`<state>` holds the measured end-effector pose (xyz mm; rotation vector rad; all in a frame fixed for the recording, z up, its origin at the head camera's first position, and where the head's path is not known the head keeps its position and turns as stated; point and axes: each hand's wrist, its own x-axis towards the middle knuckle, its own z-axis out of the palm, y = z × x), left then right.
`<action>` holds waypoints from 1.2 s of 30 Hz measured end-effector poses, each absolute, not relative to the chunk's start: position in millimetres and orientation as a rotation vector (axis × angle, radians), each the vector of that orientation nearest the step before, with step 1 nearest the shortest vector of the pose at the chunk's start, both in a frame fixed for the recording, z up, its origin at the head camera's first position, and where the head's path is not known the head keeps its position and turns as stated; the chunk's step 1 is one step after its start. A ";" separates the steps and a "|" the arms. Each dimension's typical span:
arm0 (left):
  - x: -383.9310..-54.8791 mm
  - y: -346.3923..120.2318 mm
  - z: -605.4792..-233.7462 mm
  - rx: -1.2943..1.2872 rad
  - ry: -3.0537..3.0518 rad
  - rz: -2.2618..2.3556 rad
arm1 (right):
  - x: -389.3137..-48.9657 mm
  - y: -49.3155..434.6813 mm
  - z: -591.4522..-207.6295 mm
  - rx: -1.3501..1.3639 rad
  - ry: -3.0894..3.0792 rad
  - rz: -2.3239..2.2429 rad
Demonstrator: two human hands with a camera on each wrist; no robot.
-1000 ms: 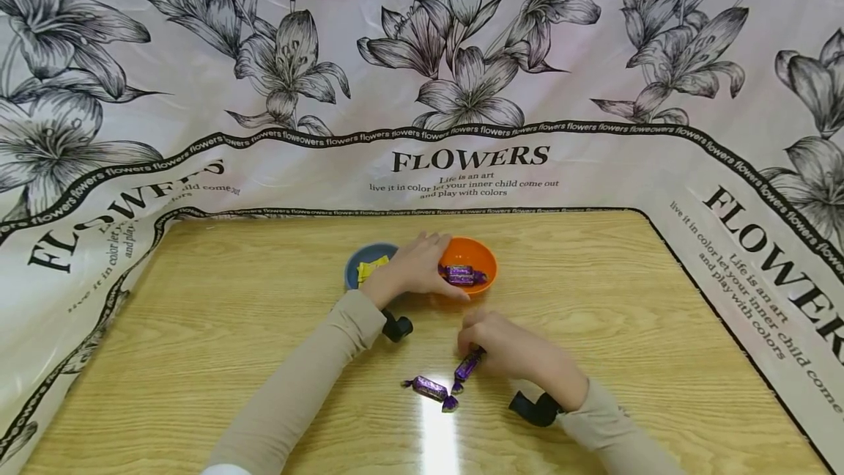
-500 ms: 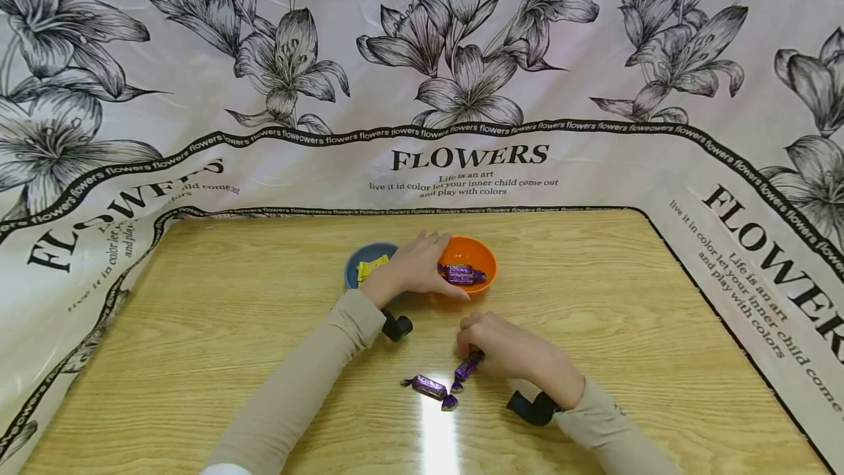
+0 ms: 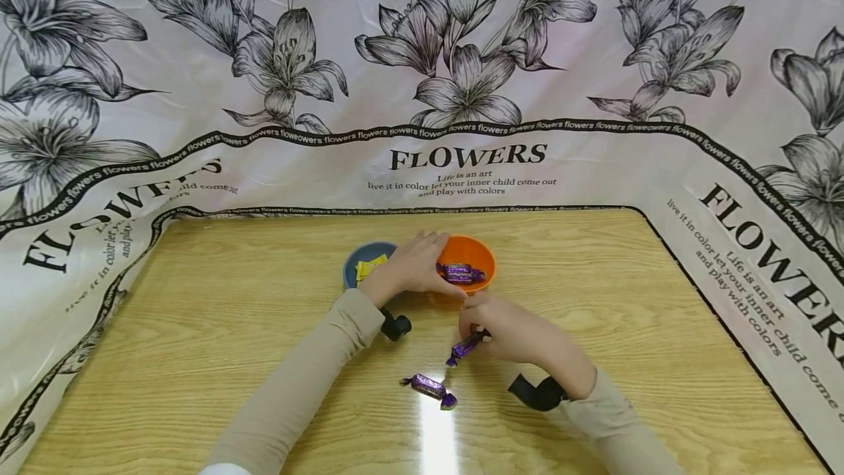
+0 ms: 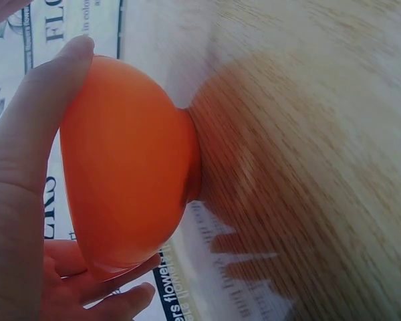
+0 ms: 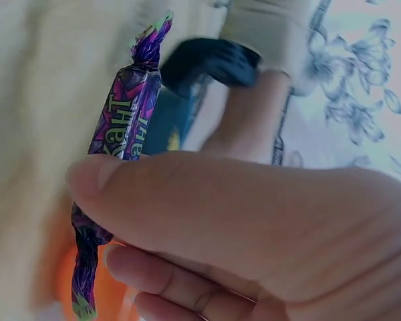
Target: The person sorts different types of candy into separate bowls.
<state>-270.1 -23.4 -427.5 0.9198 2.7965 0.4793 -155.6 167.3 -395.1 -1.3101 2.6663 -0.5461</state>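
Note:
My left hand (image 3: 415, 266) holds the orange bowl (image 3: 475, 249) by its rim. In the left wrist view, the thumb lies on one side of the orange bowl (image 4: 127, 160) and fingers on the other. Purple-wrapped candy (image 3: 459, 273) lies inside that bowl. My right hand (image 3: 517, 328) pinches another wrapped candy (image 3: 465, 347) just in front of it. Seen from the right wrist, the thumb presses across the middle of the candy (image 5: 123, 114), and both twisted ends stick out. One more purple candy (image 3: 428, 387) lies on the table, nearer the front.
A grey-blue bowl (image 3: 349, 270) with yellow-wrapped candies (image 3: 371, 267) stands left of the orange one, partly behind my left wrist. Black straps (image 3: 537, 393) hang at both wrists. A flower-print cloth (image 3: 468, 182) rises along the back and sides of the wooden table (image 3: 231, 299).
My right hand has lifted the candy it pinches and moved it slightly forward toward the orange bowl. The left hand, the bowls and the loose candy have stayed in place.

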 end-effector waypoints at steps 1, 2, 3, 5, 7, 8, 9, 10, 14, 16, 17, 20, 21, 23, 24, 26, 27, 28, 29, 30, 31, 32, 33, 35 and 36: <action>-270.1 -23.5 -427.7 0.918 2.795 0.480 | -156.6 167.9 -391.7 -1.301 2.674 -0.548; -270.2 -23.5 -427.8 0.919 2.795 0.477 | -157.8 168.5 -388.4 -1.294 2.682 -0.550; -270.4 -23.6 -427.9 0.922 2.796 0.474 | -159.3 168.9 -385.2 -1.286 2.688 -0.559; -270.6 -23.7 -428.0 0.928 2.795 0.469 | -162.7 169.8 -379.4 -1.274 2.701 -0.584; -270.8 -24.1 -428.0 0.931 2.793 0.462 | -166.4 170.4 -373.6 -1.262 2.711 -0.618; -270.9 -24.3 -428.0 0.933 2.794 0.460 | -168.3 170.5 -370.7 -1.255 2.715 -0.641; -271.1 -24.4 -428.0 0.932 2.792 0.462 | -170.0 170.7 -367.7 -1.247 2.720 -0.662; -271.2 -24.4 -428.2 0.927 2.790 0.464 | -171.5 170.9 -364.8 -1.239 2.730 -0.679; -272.5 -24.2 -429.0 0.927 2.788 0.454 | -178.4 171.3 -354.7 -1.182 2.778 -0.727; -273.3 -23.9 -429.5 0.940 2.793 0.444 | -182.6 171.8 -351.1 -1.131 2.817 -0.742; -273.5 -23.9 -429.4 0.944 2.793 0.447 | -185.2 172.0 -349.6 -1.101 2.835 -0.753; -273.6 -24.3 -429.1 0.954 2.787 0.470 | -195.5 173.3 -348.3 -1.026 2.888 -0.799; -273.5 -24.5 -428.9 0.954 2.784 0.477 | -199.7 173.7 -349.1 -1.003 2.909 -0.806; -273.2 -25.3 -428.2 0.947 2.777 0.495 | -209.4 173.6 -353.0 -0.974 2.952 -0.812; -273.1 -25.7 -428.0 0.949 2.777 0.495 | -214.9 173.5 -356.8 -0.963 2.972 -0.805; -273.2 -26.0 -427.9 0.958 2.782 0.485 | -224.6 172.9 -365.8 -0.931 3.016 -0.771; -273.3 -26.1 -427.9 0.960 2.784 0.484 | -228.9 172.5 -370.8 -0.918 3.033 -0.752; -273.5 -25.9 -428.1 0.966 2.788 0.482 | -233.1 172.0 -376.2 -0.911 3.051 -0.734; -273.5 -25.9 -428.2 0.971 2.791 0.482 | -236.7 171.5 -381.9 -0.900 3.065 -0.715; -273.7 -25.8 -428.4 0.976 2.794 0.483 | -240.4 171.0 -387.9 -0.898 3.076 -0.693; -273.9 -25.6 -428.8 0.980 2.797 0.482 | -243.3 170.4 -393.5 -0.900 3.086 -0.679; -274.0 -25.3 -429.0 0.981 2.798 0.485 | -245.7 169.8 -398.5 -0.904 3.094 -0.668; -274.0 -25.1 -429.4 0.976 2.796 0.492 | -247.9 169.2 -403.5 -0.908 3.103 -0.660; -273.8 -24.9 -429.9 0.966 2.789 0.512 | -251.0 167.8 -411.7 -0.916 3.116 -0.647; -273.8 -24.7 -430.1 0.961 2.785 0.516 | -252.0 166.9 -414.8 -0.927 3.123 -0.640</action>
